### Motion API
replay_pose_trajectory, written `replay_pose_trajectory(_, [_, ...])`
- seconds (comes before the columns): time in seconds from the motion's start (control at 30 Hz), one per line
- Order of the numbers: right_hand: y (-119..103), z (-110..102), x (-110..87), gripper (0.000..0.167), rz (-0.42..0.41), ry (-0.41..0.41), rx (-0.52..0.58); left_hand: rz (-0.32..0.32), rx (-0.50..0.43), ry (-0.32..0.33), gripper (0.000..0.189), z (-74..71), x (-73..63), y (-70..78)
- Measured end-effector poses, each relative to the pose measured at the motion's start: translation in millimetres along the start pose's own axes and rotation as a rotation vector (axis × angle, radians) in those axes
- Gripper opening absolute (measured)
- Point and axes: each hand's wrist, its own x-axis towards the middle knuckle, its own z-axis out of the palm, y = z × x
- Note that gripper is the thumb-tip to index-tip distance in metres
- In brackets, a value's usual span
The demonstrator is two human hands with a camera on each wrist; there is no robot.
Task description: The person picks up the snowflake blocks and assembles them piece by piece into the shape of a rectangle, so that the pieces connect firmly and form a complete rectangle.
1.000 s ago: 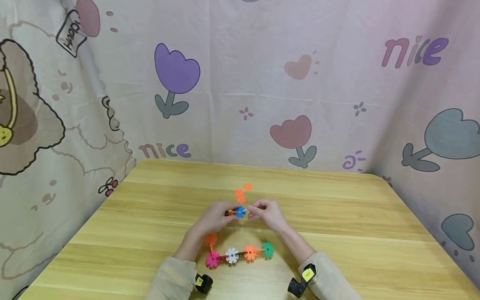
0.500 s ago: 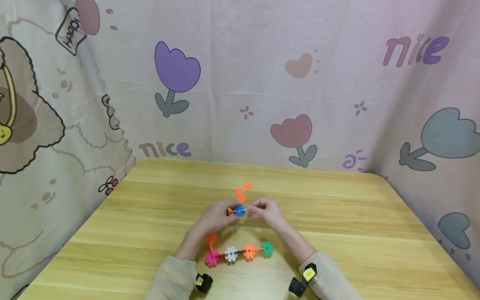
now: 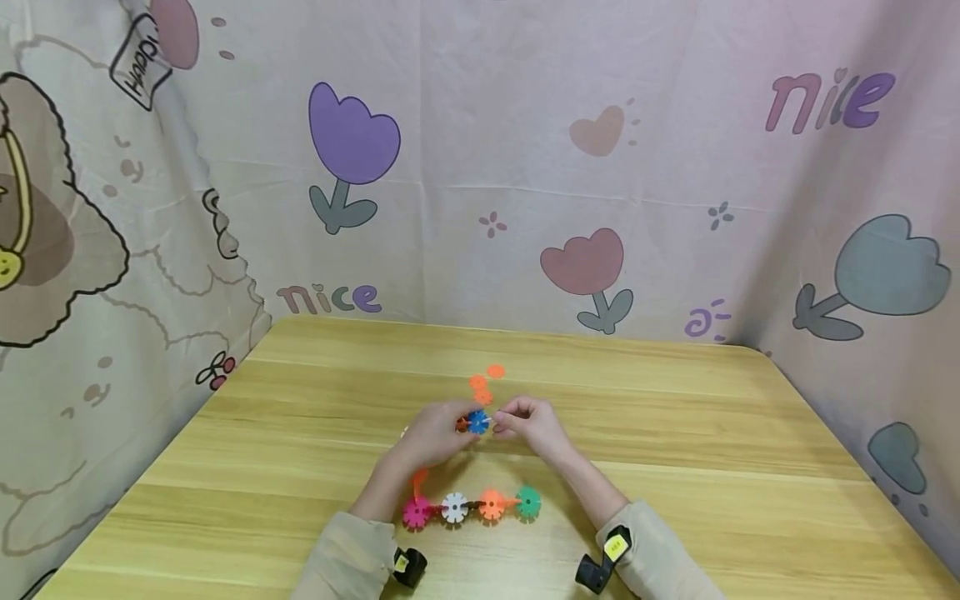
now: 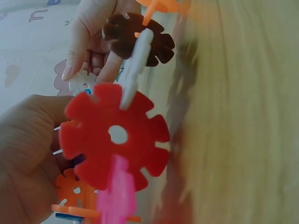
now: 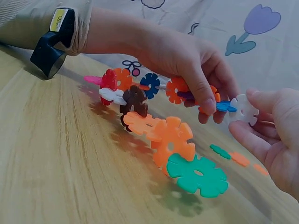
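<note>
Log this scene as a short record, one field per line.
Surface: wood-grain table
Backdrop: cloth printed with flowers and "nice"
Main item: multicolored chain of slotted discs
Left: left grip holds the chain beside its light blue disc
Right: right grip pinches a white disc
Contact: white disc meets light blue disc; slot depth unclear
Chain end: green disc, attached to an orange one
Beyond the hands: flat orange discs on the table
</note>
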Motion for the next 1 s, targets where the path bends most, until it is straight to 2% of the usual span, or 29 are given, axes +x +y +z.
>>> replay_pose_trajectory(0.1, [6,-1,2.9,0.017,0.012,-0.014,0.002,-0.002,-0.014,-0.005,0.036,1.1,0.3,-1.6])
replay_pose_trajectory(0.3, [10,-7,6.2,0.025,0.021,-0.042,-0.065,-0.006,-0.018,-0.009,0.035,1.9,0.1,-4.4])
replay_pose_trajectory(0.63, [14,-26,15.6,0.028,0.027,0.056,-0.075,-0.060,-0.029,-0.025,0.042,-2.4,-1.6,-5.1])
replay_pose_trajectory(0.83, [11,-31,26.3,0.028,0.054,0.073,-0.116,-0.089,-0.047,-0.011,0.043,-6.2,-3.1,-8.1])
replay_pose_trajectory(1.0, [13,-29,44.8,0.025,0.073,0.087,-0.177,-0.112,-0.049,0.000,0.043,-10.9,-4.5,-12.7])
